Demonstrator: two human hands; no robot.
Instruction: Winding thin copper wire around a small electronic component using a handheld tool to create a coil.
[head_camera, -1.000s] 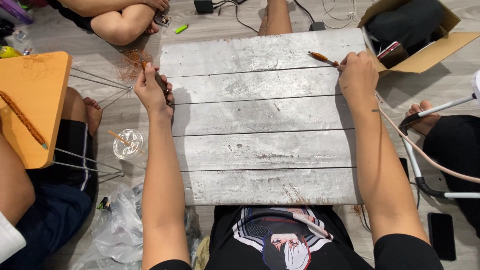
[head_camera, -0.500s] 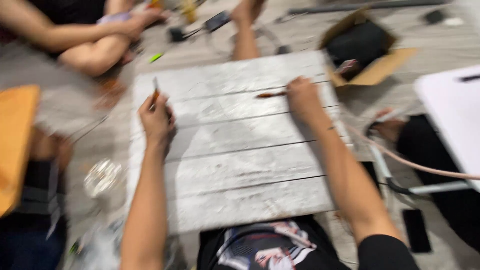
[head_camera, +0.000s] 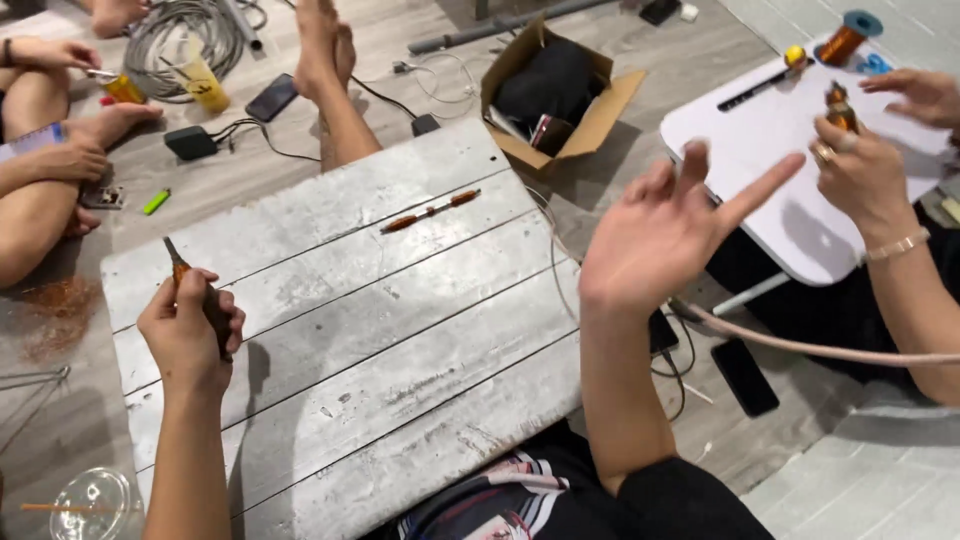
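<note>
A thin brown rod (head_camera: 430, 211) lies alone near the far edge of the grey plank tabletop (head_camera: 380, 350). The left hand (head_camera: 190, 330) is closed around a dark-handled tool (head_camera: 195, 290) at the tabletop's left side. The right hand (head_camera: 665, 230) hovers off the right edge, fingers spread and empty, near an open cardboard box (head_camera: 560, 95) on the floor.
</note>
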